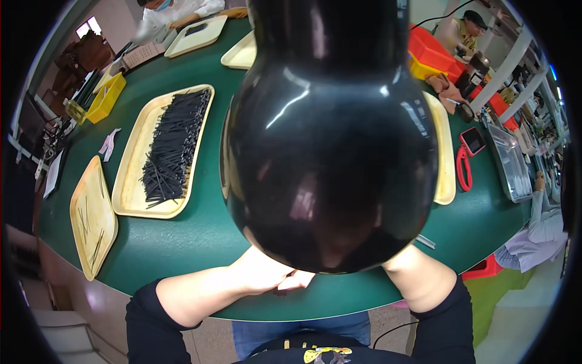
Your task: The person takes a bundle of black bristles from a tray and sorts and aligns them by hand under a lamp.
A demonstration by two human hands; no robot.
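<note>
A large glossy black lamp head hangs over the middle of the view and hides most of what lies under it. My left hand reaches in beneath its lower rim, close to the front edge of the green table. A few of its fingers show past the rim, curled inward; what they hold, if anything, is hidden. Only the wrist end of my right hand shows at the lamp's right side; its fingers are covered. Left of the lamp, a cream tray bears a thick row of thin black strips.
A smaller cream tray with a few thin pieces lies at the left edge. Another cream tray, a red-framed device with a strap and a clear plastic box are on the right. Co-workers sit across the table.
</note>
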